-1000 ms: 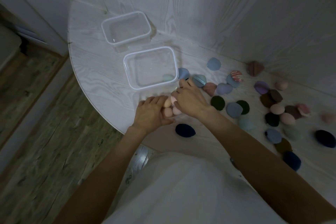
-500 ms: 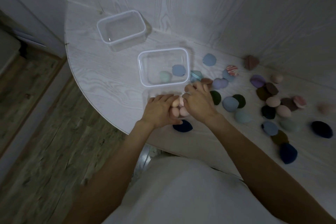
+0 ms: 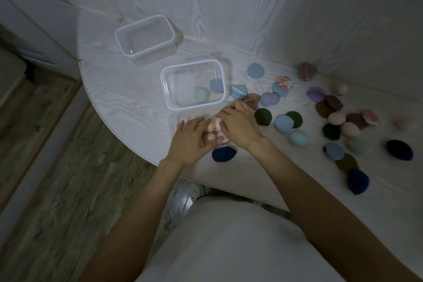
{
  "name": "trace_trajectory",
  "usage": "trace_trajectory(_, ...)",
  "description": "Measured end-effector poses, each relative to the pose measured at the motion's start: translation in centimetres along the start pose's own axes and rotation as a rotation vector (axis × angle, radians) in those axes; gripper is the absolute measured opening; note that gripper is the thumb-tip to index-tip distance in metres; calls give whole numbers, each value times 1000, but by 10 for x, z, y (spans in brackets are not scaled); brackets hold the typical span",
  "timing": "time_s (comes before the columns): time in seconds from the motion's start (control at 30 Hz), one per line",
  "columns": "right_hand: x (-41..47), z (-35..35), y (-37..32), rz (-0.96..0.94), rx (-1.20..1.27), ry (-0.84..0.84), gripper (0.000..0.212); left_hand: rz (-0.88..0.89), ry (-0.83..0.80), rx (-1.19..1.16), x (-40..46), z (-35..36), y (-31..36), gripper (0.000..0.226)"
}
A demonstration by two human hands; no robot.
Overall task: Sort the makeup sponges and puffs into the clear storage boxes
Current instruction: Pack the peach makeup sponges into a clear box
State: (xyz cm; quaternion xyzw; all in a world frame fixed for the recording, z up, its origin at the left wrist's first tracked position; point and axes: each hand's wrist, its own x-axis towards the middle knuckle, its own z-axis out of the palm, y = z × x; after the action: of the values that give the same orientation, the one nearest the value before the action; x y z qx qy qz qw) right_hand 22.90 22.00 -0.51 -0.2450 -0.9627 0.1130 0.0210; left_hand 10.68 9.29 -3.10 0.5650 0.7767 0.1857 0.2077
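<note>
Several small peach and pink egg-shaped sponges (image 3: 214,131) sit cupped between both hands, left hand (image 3: 190,142) and right hand (image 3: 240,127) curled around them; the nearer clear plastic storage box (image 3: 193,106) lies just beyond the fingers (image 3: 231,110).

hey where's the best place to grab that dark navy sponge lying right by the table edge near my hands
Pinch the dark navy sponge across its narrow width, coming straight down from above. It lies flat on the table with open surface around it, just nearer you than both hands, so your right hand probably reaches it most easily.
</note>
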Motion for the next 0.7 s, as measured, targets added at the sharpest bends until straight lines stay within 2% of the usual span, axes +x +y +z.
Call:
trace_trajectory(0.07,-1,-4,-2,-15,-13,-7,23,29,102,-16,0,0,2,63)
trace_trajectory(0.17,-9,-16,-2,-21,-52,84,16,68,269,-13,0,-4,10,42)
trace_trajectory(0.3,-47,-37,20,169,-17,191,16,212,370,-77,11,-4,51,31)
trace_trajectory(0.4,-101,-43,59,330,19,318,27,443,394,-178,31,5,98,25)
trace_trajectory(0.47,-141,-45,92,466,39,338,31,582,355,-224,48,18,134,23)
trace_trajectory(0.53,-175,-47,125,609,4,367,26,639,271,-259,68,37,167,24)
trace_trajectory(0.63,-207,-53,175,740,-6,296,31,623,17,-203,110,82,213,27)
trace_trajectory(0.7,-216,-53,200,792,52,204,32,599,-80,-102,139,112,240,32)
